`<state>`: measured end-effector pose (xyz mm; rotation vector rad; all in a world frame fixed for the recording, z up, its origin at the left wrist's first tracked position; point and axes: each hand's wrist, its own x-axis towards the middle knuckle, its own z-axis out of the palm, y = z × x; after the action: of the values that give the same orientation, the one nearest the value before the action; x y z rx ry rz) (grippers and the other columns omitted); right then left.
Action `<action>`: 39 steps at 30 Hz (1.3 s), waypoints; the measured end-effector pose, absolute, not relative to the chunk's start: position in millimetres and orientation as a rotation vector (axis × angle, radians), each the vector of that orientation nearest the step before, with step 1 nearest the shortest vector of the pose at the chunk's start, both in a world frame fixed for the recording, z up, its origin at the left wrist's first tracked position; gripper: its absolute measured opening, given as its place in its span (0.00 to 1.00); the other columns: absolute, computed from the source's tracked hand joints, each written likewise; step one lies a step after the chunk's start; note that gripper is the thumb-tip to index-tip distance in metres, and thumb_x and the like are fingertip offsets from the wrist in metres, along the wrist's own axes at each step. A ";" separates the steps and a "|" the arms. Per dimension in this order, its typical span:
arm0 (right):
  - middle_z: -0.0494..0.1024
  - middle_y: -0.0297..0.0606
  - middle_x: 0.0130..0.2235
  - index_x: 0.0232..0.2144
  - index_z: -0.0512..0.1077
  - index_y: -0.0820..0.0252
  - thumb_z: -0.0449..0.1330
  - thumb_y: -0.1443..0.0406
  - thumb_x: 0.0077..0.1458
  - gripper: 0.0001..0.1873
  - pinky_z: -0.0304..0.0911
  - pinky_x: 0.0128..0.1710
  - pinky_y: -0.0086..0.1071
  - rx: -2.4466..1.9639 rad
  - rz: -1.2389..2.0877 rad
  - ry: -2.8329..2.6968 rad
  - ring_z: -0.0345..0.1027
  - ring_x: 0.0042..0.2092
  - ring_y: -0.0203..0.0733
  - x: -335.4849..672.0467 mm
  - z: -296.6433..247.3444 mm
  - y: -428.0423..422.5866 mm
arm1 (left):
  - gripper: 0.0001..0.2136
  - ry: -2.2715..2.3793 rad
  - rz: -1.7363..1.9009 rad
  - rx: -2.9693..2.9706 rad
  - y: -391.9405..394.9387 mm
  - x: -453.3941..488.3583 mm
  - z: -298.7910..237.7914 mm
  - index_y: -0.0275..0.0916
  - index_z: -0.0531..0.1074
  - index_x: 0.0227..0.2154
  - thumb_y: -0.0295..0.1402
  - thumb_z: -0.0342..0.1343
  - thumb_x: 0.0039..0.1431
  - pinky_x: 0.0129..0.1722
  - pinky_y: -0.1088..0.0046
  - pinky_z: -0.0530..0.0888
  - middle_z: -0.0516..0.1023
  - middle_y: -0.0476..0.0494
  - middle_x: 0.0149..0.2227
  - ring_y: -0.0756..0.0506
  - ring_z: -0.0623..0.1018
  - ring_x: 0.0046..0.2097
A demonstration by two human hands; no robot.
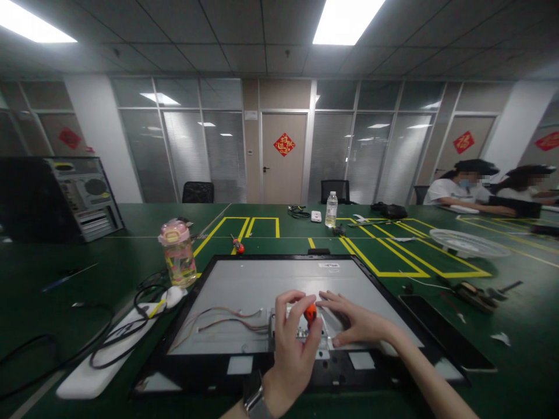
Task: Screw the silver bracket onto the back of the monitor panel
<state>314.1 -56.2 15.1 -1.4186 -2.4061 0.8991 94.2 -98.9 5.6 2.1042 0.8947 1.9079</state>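
Note:
A monitor panel (pixel 244 279) lies face down on the green table, its black frame around a pale metal back. Thin coloured wires (pixel 218 319) run across it to a small circuit board (pixel 301 331) near the front edge. My left hand (pixel 292 343) is closed around a screwdriver with an orange handle (pixel 310 314), held upright over the board. My right hand (pixel 353 321) rests flat on the panel just right of the board, fingers stretched toward the screwdriver. A watch sits on my left wrist.
A pink-lidded drink bottle (pixel 178 253), black cables (pixel 126 331) and a white strip lie left of the panel. A computer case (pixel 65 198) stands far left. A fan grille (pixel 467 243), tools and a water bottle (pixel 331 209) lie beyond. Two people sit at far right.

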 end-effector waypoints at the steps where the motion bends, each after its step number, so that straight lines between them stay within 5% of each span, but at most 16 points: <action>1: 0.44 0.46 0.68 0.62 0.56 0.50 0.67 0.46 0.40 0.49 0.35 0.65 0.51 -1.428 0.900 -2.396 0.31 0.68 0.58 317.6 15.4 -55.9 | 0.13 0.899 1.912 2.094 -99.2 95.3 5.6 0.43 0.69 0.47 0.30 0.54 0.59 0.42 0.66 0.73 0.68 0.39 0.44 0.43 0.71 0.45; 14: 0.49 0.43 0.67 0.63 0.56 0.55 0.47 0.48 0.61 0.32 0.32 0.65 0.48 -1.777 0.386 -2.240 0.37 0.68 0.50 338.6 -18.7 -17.9 | 0.11 0.882 1.973 1.963 -102.1 103.3 16.9 0.40 0.69 0.45 0.25 0.47 0.62 0.43 0.68 0.71 0.70 0.41 0.40 0.45 0.72 0.44; 19: 0.47 0.37 0.68 0.64 0.52 0.49 0.43 0.47 0.61 0.32 0.33 0.64 0.50 -1.932 0.158 -2.196 0.37 0.68 0.50 324.0 -26.5 2.9 | 0.10 0.923 2.041 2.026 -89.9 105.8 14.6 0.40 0.72 0.44 0.32 0.53 0.60 0.42 0.68 0.72 0.69 0.41 0.40 0.44 0.72 0.43; 26: 0.47 0.37 0.68 0.64 0.50 0.50 0.42 0.45 0.60 0.34 0.30 0.64 0.52 -2.106 0.169 -2.020 0.35 0.68 0.50 306.1 -23.6 37.7 | 0.10 1.051 2.103 1.842 -74.6 105.1 21.1 0.38 0.69 0.43 0.30 0.45 0.64 0.41 0.67 0.70 0.71 0.42 0.38 0.45 0.72 0.40; 34: 0.43 0.58 0.67 0.65 0.45 0.69 0.37 0.46 0.60 0.42 0.20 0.60 0.61 -2.435 0.148 -1.516 0.31 0.67 0.63 273.7 -23.7 53.7 | 0.11 1.235 2.114 1.862 -66.1 105.8 17.5 0.41 0.73 0.43 0.36 0.52 0.61 0.45 0.64 0.67 0.68 0.43 0.39 0.43 0.69 0.42; 39: 0.45 0.61 0.66 0.64 0.47 0.72 0.40 0.45 0.58 0.44 0.18 0.60 0.60 -2.447 0.091 -1.380 0.32 0.67 0.63 266.0 -24.9 54.9 | 0.13 1.240 2.113 1.756 -69.3 114.0 19.5 0.40 0.71 0.46 0.35 0.47 0.64 0.42 0.65 0.67 0.68 0.43 0.37 0.44 0.69 0.40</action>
<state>266.0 54.9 -24.9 -2.4469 -1.3805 0.0909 114.0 -69.3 19.5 1.7560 1.2404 2.1130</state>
